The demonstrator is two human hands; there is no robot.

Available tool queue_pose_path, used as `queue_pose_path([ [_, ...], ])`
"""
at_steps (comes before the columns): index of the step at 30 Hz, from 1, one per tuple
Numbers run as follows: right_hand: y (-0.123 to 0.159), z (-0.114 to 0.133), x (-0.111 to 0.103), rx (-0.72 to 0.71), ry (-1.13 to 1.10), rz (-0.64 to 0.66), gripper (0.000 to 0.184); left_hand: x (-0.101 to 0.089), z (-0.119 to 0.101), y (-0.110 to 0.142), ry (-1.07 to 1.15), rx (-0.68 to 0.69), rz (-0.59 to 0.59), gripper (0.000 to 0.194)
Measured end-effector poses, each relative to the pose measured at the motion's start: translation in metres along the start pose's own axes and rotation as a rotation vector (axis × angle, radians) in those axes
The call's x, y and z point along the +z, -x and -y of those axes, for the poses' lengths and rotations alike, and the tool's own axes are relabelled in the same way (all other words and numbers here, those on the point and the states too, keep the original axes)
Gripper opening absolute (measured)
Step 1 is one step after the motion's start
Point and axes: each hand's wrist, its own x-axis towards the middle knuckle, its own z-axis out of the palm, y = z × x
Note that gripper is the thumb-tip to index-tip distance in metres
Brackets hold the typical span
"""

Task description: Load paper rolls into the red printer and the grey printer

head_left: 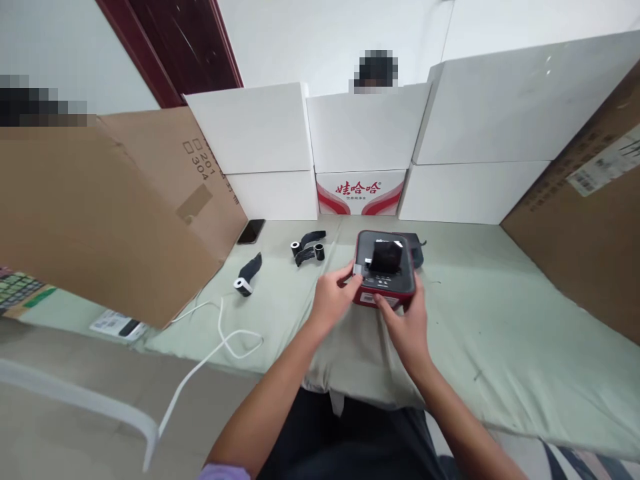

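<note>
Between my two hands is a red-sided box (361,294) with rounded corners and a dark top, tilted a little above the green cloth. A glossy black square shape (386,257) shows on its top; whether it is printed or a separate piece I cannot tell. My left hand (334,297) grips the near left corner with thumb and fingers. Wrapped round the right side is my right hand (407,327), its thumb on the front face by a white label. Just behind the box lies a dark pouch-like item (418,252), partly hidden.
Left of the box are small rolls with black strips (306,252) and a white-ended roll (243,287). A phone (251,231) lies farther back. A white cable (226,341) hangs over the edge. White boxes (270,193) and cardboard sheets (150,200) wall the cloth-covered surface (480,300).
</note>
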Motion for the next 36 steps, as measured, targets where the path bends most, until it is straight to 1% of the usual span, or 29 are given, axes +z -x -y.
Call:
queue_pose_path([
  [3,-0.009,-0.012,0.026,0.043,-0.052,0.082,0.083,-0.015,0.021,-0.014,-0.015,-0.042,-0.041,0.04],
  [6,-0.016,-0.026,0.041,0.047,-0.061,0.136,0.083,-0.018,0.043,-0.022,0.023,-0.074,-0.072,0.039],
  [9,-0.018,-0.037,0.045,0.051,-0.068,0.162,0.082,-0.017,0.057,-0.023,0.072,-0.092,-0.093,0.039],
  [11,-0.017,-0.041,0.043,0.073,-0.085,0.166,0.083,-0.018,0.061,-0.027,0.07,-0.11,-0.116,0.038],
  [13,-0.02,-0.043,0.038,0.107,-0.128,0.162,0.08,-0.021,0.061,-0.037,0.036,-0.134,-0.132,0.035],
  [14,-0.024,-0.043,0.037,0.129,-0.157,0.157,0.075,-0.023,0.061,-0.045,0.026,-0.14,-0.124,0.033],
  [16,-0.038,-0.046,0.037,0.197,-0.228,0.123,0.063,-0.026,0.062,-0.062,0.073,-0.133,-0.06,0.036],
  [18,-0.058,-0.053,0.044,0.294,-0.335,0.076,0.053,-0.026,0.067,-0.079,0.233,-0.124,0.044,0.049],
  [20,-0.081,-0.065,0.056,0.374,-0.491,0.056,0.049,-0.022,0.076,-0.088,0.415,-0.132,0.135,0.062],
  [21,-0.091,-0.073,0.063,0.38,-0.561,0.058,0.048,-0.019,0.081,-0.09,0.496,-0.137,0.165,0.066],
  [23,-0.107,-0.088,0.074,0.359,-0.624,0.06,0.047,-0.013,0.092,-0.088,0.619,-0.14,0.195,0.071],
  [26,-0.115,-0.103,0.081,0.284,-0.585,0.048,0.047,-0.005,0.103,-0.08,0.71,-0.133,0.214,0.079],
  [29,-0.112,-0.106,0.079,0.236,-0.537,0.026,0.049,0.0,0.105,-0.075,0.745,-0.126,0.213,0.084],
  [36,-0.107,-0.098,0.077,0.231,-0.518,0.016,0.053,0.002,0.095,-0.071,0.814,-0.165,0.173,0.089],
])
